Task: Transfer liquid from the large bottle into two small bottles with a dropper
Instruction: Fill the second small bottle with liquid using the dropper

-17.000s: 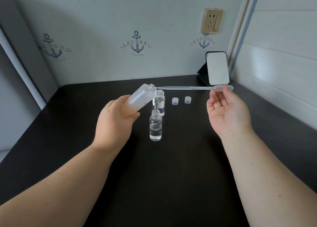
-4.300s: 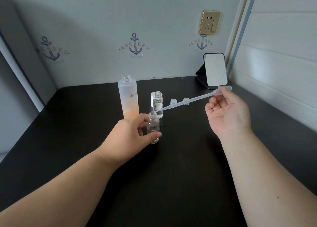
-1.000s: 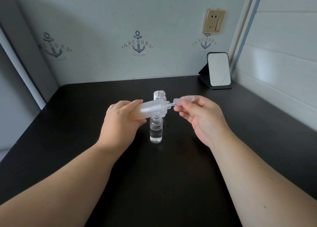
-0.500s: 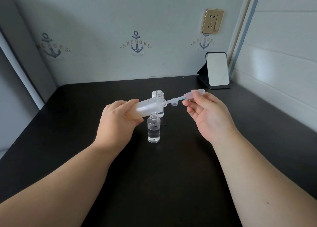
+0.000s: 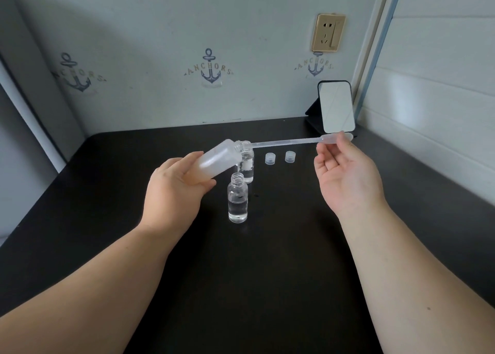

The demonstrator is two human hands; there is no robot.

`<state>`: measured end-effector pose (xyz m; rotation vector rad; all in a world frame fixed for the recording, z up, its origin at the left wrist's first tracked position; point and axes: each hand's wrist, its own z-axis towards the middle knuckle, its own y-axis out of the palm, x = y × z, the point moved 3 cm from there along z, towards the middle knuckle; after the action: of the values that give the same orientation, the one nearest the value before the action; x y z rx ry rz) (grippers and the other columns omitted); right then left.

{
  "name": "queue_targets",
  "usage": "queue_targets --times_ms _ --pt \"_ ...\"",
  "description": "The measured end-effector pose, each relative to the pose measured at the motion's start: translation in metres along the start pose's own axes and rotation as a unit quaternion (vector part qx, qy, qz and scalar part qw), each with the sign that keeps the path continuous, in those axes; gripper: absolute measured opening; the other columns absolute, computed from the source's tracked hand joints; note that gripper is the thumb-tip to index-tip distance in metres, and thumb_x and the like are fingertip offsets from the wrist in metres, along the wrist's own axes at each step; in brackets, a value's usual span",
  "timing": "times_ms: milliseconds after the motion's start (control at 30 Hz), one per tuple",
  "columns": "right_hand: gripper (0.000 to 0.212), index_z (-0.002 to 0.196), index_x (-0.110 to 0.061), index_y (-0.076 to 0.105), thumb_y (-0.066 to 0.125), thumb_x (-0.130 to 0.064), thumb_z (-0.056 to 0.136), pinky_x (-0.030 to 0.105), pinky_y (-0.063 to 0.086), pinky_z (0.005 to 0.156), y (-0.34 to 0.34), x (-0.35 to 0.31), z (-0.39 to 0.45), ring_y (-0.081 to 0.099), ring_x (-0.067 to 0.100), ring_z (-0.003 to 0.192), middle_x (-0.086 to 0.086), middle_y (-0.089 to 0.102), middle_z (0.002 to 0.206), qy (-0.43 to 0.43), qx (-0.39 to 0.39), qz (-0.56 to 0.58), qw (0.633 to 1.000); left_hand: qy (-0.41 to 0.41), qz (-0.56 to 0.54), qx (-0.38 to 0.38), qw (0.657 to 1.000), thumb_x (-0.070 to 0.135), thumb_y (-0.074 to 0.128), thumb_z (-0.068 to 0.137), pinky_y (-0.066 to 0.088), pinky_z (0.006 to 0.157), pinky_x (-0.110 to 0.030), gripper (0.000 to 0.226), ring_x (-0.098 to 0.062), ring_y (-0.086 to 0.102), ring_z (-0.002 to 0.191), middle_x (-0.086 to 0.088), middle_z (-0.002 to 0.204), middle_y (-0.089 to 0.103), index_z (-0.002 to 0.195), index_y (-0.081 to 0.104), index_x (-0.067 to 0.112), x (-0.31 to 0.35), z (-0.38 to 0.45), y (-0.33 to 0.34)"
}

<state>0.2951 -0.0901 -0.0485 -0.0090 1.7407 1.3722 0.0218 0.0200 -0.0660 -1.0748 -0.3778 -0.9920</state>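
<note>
Your left hand (image 5: 174,193) has its fingers and thumb curled round the lower body of the large frosted bottle (image 5: 214,161), holding it tilted in the air with the open mouth pointing up and to the right, above the two small bottles. Hold that tilt steady; by my judgement the liquid needs to pool toward the neck so the tip can reach it, but not so far that it spills onto the black table (image 5: 241,286).

The dropper (image 5: 286,141) lies nearly level, its tip at the large bottle's mouth. Whether the tip sits inside the neck or just at the rim I cannot tell. Its bulb is pinched between the thumb and fingertips of your right hand (image 5: 345,177), the other fingers loose and the palm open toward you. If you are drawing liquid, ease the squeeze off slowly with the tip under the surface, and carry the dropper level or tip-down to the bottle you mean to fill.

Counting from the left: one large bottle in your hand; two small clear bottles standing uncapped, the near small bottle (image 5: 237,201) roughly a third to half full, the far small bottle (image 5: 247,165) just behind it and partly hidden by the large one; two small ribbed caps (image 5: 270,158) side by side on the table; one dropper; one small mirror (image 5: 336,107) propped at the back right.
</note>
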Motion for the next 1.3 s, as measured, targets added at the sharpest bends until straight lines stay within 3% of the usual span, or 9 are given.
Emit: queue_targets --times_ms 133,333,467,600,800,1000,1067,1200,1300 --pt "0.024 0.074 -0.011 0.077 0.069 -0.017 0.096 0.024 0.056 0.071 -0.005 -0.004 0.002 0.071 0.014 0.075 0.001 0.074 0.082 -0.011 0.018 0.019 1.000 -0.009 -0.021 0.012 1.000 0.037 0.074 0.084 0.038 0.074 -0.019 0.042 -0.001 0.054 0.092 0.020 0.098 0.058 0.123 0.059 0.045 0.000 0.000 -0.003" --pt "0.023 0.075 -0.010 0.074 0.065 -0.015 0.096 0.023 0.053 0.070 -0.004 -0.003 0.003 0.065 0.012 0.070 0.000 0.071 0.081 -0.010 0.002 0.018 1.000 -0.038 -0.087 0.000 0.996 0.042 0.073 0.087 0.052 0.068 -0.030 0.024 0.000 0.062 0.082 0.030 0.094 0.062 0.097 0.056 0.057 0.003 -0.001 -0.004" --pt "0.022 0.074 -0.009 0.076 0.067 -0.012 0.094 0.024 0.051 0.065 -0.003 -0.002 0.003 0.062 0.014 0.066 0.002 0.070 0.078 -0.004 0.008 0.039 0.999 -0.066 -0.104 -0.002 0.992 0.045 0.075 0.086 0.044 0.064 -0.012 0.036 0.015 0.059 0.085 0.027 0.090 0.063 0.113 0.053 0.045 0.001 -0.002 -0.001" --pt "0.021 0.076 -0.006 0.074 0.067 -0.012 0.094 0.023 0.050 0.063 -0.003 -0.001 0.004 0.061 0.013 0.064 0.002 0.069 0.076 -0.004 0.007 0.037 0.999 -0.076 -0.100 -0.012 0.992 0.047 0.075 0.083 0.046 0.074 -0.018 0.055 0.000 0.060 0.095 0.025 0.104 0.059 0.131 0.052 0.033 0.003 -0.002 0.001" --pt "0.030 0.067 -0.009 0.074 0.064 -0.012 0.095 0.022 0.048 0.062 -0.004 -0.002 0.003 0.059 0.013 0.062 0.001 0.067 0.073 -0.009 0.008 0.014 1.000 -0.079 -0.106 -0.029 0.991 0.049 0.075 0.082 0.046 0.072 -0.016 0.053 0.000 0.059 0.093 0.026 0.102 0.056 0.127 0.050 0.035 0.004 -0.002 0.002" --pt "0.016 0.080 -0.006 0.071 0.066 -0.012 0.093 0.023 0.048 0.061 -0.003 -0.002 0.003 0.059 0.013 0.061 0.002 0.067 0.075 -0.014 0.009 0.014 1.000 -0.078 -0.152 -0.039 0.985 0.056 0.067 0.086 0.044 0.073 -0.016 0.057 0.004 0.057 0.098 0.027 0.109 0.057 0.135 0.048 0.033 0.006 -0.007 -0.001" --pt "0.012 0.084 -0.005 0.071 0.066 -0.012 0.093 0.023 0.048 0.061 -0.003 -0.003 0.002 0.059 0.014 0.061 0.002 0.068 0.075 -0.016 0.003 0.018 1.000 -0.082 -0.171 -0.011 0.982 0.053 0.062 0.092 0.044 0.074 -0.017 0.044 0.005 0.058 0.098 0.028 0.109 0.058 0.131 0.049 0.036 0.009 -0.010 -0.006" --pt "0.022 0.071 -0.009 0.075 0.067 -0.013 0.092 0.022 0.047 0.060 0.000 -0.004 0.000 0.059 0.013 0.060 0.001 0.067 0.073 -0.014 -0.009 0.007 1.000 -0.046 -0.146 0.088 0.984 0.037 0.058 0.097 0.047 0.072 -0.018 0.008 0.002 0.060 0.089 0.021 0.097 0.060 0.104 0.055 0.041 0.019 -0.017 -0.023" --pt "0.020 0.073 -0.009 0.073 0.067 -0.012 0.092 0.022 0.047 0.060 0.001 -0.004 -0.001 0.059 0.013 0.060 0.000 0.068 0.074 -0.017 -0.016 0.005 1.000 0.019 -0.133 0.076 0.988 0.032 0.058 0.096 0.047 0.062 -0.013 0.010 -0.002 0.063 0.081 0.016 0.084 0.064 0.090 0.059 0.041 0.027 -0.025 -0.026"
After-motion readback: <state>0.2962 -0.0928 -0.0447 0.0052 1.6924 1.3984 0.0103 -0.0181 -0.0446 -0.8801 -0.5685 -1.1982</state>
